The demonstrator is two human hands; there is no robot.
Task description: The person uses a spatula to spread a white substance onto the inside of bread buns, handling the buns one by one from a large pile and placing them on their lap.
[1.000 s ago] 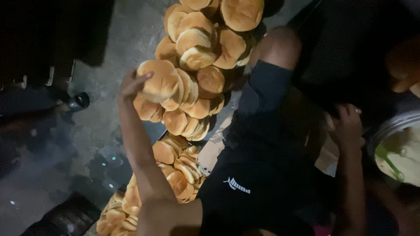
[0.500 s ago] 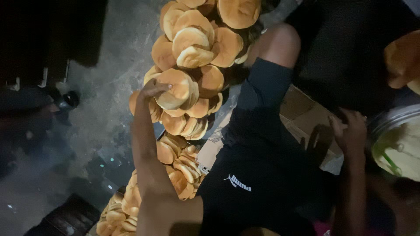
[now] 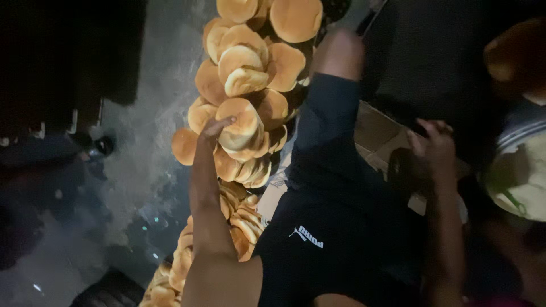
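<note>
Under left hand [image 3: 215,128], a bun [image 3: 242,120]

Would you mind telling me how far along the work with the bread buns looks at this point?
Done: a large pile of round buns is heaped up beside the person's knee, with more buns lower down. In hand: the left hand rests its fingers on one bun on the pile; the right hand reaches over a cardboard box, and what it holds is too dark to tell. What is left cannot be judged.
</note>
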